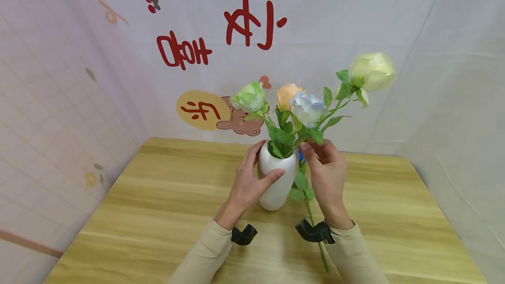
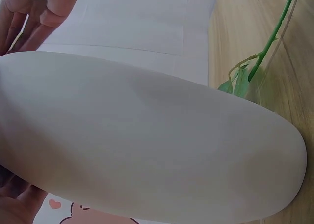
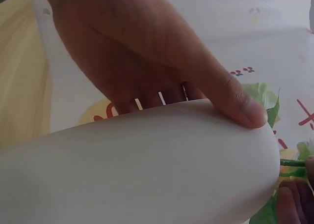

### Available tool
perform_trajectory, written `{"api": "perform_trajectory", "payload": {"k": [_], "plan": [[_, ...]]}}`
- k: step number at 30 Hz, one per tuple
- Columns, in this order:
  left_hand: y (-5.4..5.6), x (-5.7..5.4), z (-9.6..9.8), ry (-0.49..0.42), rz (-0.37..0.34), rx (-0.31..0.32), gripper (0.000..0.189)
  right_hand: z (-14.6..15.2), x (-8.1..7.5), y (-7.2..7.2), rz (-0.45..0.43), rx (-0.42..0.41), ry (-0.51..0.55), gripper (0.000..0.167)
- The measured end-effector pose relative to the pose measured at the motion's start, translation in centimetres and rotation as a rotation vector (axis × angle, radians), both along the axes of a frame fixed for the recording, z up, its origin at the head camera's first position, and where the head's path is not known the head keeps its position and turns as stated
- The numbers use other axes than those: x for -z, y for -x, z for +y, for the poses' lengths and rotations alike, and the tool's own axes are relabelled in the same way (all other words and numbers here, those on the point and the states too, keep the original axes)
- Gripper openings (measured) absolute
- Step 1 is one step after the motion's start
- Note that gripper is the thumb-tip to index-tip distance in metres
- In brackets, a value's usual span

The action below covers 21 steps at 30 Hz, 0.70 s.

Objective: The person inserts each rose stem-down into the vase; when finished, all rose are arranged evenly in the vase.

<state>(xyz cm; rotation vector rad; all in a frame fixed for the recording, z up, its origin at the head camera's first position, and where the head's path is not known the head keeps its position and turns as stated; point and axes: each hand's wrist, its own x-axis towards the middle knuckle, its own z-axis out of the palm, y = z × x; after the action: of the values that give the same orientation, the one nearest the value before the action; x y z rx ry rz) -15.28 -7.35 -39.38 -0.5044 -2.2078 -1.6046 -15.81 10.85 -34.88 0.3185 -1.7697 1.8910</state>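
Observation:
A white vase (image 1: pixel 278 183) stands on the table, leaning slightly, and my left hand (image 1: pixel 252 183) grips its upper body with the thumb across the front. Out of its mouth rise a light green flower (image 1: pixel 248 97), an orange flower (image 1: pixel 288 95), a pale blue flower (image 1: pixel 308 108) and, far to the right, a large pale yellow flower (image 1: pixel 372 71). Beside the rim my right hand (image 1: pixel 328 172) pinches a green flower stem (image 3: pixel 293 162) between thumb and fingers. The yellow flower's stem runs down toward those fingertips.
A dark blue flower (image 1: pixel 301 157) lies behind the vase, mostly hidden, its leafy green stem (image 1: pixel 321 249) reaching toward me beneath the right wrist. The wooden table (image 1: pixel 158 214) meets a printed white wall cloth (image 1: pixel 335 21) at its back edge.

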Motion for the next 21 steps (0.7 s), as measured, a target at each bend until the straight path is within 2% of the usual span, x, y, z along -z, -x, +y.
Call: {"api": "perform_trajectory", "payload": {"k": [10,21], "plan": [[0.2,-0.2,-0.2,0.004,0.029,-0.021,0.081,-0.1,1.1,0.3,-0.050,-0.085,-0.024,0.019],[0.1,0.0,0.1,0.010,-0.007,-0.014,0.085,0.5,2.1,0.2,-0.151,-0.136,-0.037,0.019]]}}
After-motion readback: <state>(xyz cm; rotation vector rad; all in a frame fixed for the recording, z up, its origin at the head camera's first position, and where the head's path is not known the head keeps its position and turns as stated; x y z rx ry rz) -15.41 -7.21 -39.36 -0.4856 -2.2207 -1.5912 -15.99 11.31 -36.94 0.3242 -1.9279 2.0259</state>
